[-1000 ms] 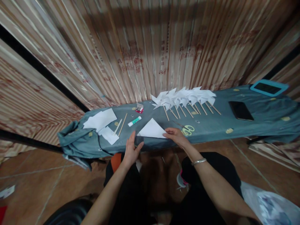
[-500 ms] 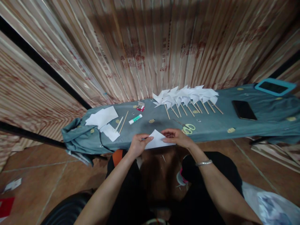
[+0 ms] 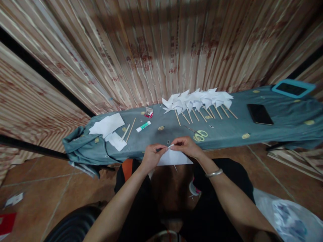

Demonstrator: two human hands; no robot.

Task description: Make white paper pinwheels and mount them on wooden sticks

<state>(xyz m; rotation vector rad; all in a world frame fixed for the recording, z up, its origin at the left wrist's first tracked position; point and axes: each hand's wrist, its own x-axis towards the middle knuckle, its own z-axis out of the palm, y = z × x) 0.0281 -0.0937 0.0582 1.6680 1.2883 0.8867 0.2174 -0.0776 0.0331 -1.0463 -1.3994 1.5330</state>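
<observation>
A white sheet of paper (image 3: 175, 158) hangs at the table's front edge, its lower part wide and its top narrow. My left hand (image 3: 153, 155) pinches the top from the left, thumb and fingers together. From the right, my right hand (image 3: 187, 147) pinches the same top, its fingertips almost meeting the left ones. The paper's tip between the fingers looks bent over. Green-handled scissors (image 3: 201, 135) lie just beyond my right hand. A glue stick (image 3: 143, 126) rests farther back on the left.
Several white paper pinwheels (image 3: 199, 101) on sticks lie along the back. Left are paper sheets (image 3: 111, 123), a loose wooden stick (image 3: 130, 130) and a small red box (image 3: 148, 113). A black phone (image 3: 259, 114) and a blue-framed tablet (image 3: 293, 88) lie right on the cloth-covered table (image 3: 227, 139).
Both hands have come closer together at the paper's top. The point that stood up between them is now bent over, and the paper's lower part hangs lower.
</observation>
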